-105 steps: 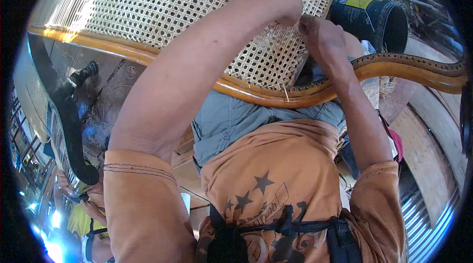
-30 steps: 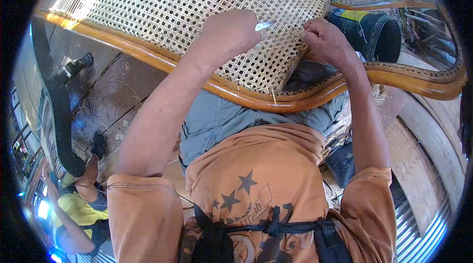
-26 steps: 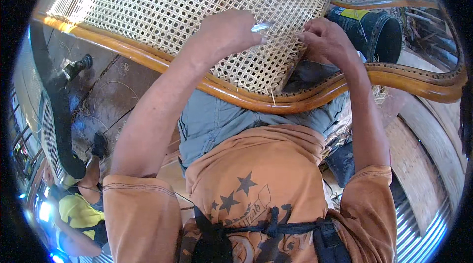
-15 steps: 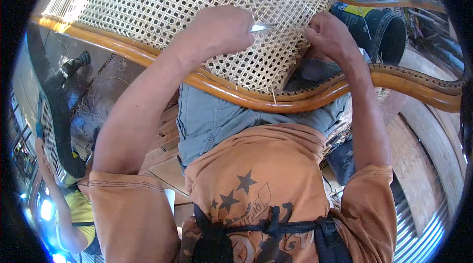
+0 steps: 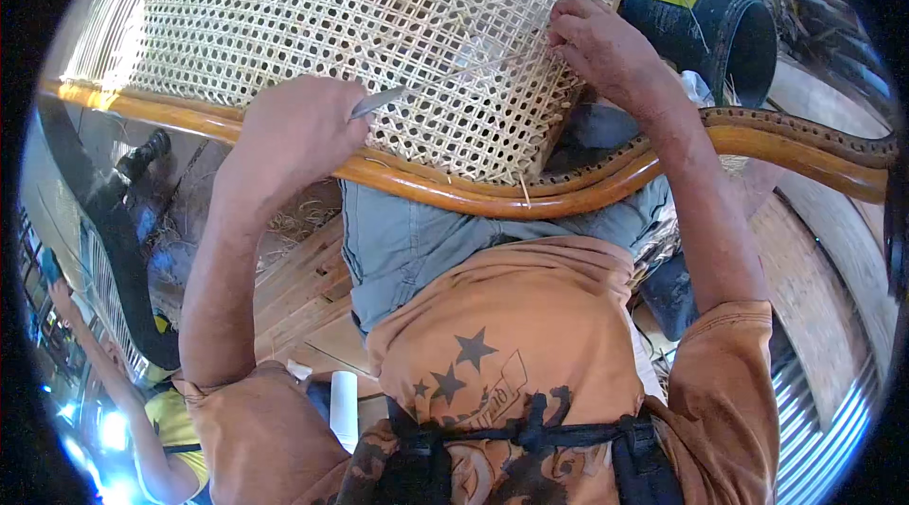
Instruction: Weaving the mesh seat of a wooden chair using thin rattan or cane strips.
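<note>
A woven cane panel [image 5: 312,22] fills a curved wooden chair frame [image 5: 454,191] that lies across my lap. My left hand [image 5: 289,131] is closed around a thin metal tool [image 5: 379,101] whose tip rests on the weave near the frame's front rail. My right hand [image 5: 597,41] pinches a pale cane strand [image 5: 478,68] at the right edge of the panel. The strand runs from that hand toward the tool.
A black bucket [image 5: 724,32] stands at the upper right beyond the frame. Wooden floorboards [image 5: 303,287] and cane scraps lie below left. A white tube [image 5: 343,406] rests by my left elbow. Another person in a yellow top [image 5: 156,420] is at the lower left.
My left hand with the tool has drawn back toward me, from the middle of the weave to the front rail. My right hand stays at the panel's right edge.
</note>
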The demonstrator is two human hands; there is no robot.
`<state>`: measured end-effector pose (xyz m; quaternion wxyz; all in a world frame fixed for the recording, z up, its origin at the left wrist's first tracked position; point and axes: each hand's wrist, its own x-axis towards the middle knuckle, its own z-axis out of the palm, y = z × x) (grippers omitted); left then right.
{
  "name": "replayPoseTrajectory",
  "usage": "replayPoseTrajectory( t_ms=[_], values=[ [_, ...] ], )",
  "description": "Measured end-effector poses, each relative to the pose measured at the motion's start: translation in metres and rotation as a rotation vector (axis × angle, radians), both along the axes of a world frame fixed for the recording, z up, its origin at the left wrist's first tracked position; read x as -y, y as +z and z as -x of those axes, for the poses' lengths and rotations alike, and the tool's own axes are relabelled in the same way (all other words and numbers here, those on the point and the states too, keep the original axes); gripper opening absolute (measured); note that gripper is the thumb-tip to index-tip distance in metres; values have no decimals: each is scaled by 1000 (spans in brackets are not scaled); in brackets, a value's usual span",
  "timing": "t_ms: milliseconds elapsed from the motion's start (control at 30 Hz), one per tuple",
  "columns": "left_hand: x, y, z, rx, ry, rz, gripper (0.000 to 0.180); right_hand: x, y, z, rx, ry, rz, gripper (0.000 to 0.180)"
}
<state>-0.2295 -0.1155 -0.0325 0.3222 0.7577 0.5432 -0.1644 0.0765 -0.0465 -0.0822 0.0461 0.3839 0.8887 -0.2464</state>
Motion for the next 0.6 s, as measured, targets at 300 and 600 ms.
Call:
replayPoseTrajectory(
  t_ms=[300,600],
  values=[
    [-11,1,15,203,100,222,33,0,-21,-4,-38,-213,38,10],
    [-12,13,22,84,326,387,35,72,81,-31,-516,-421,113,19]
  ],
)
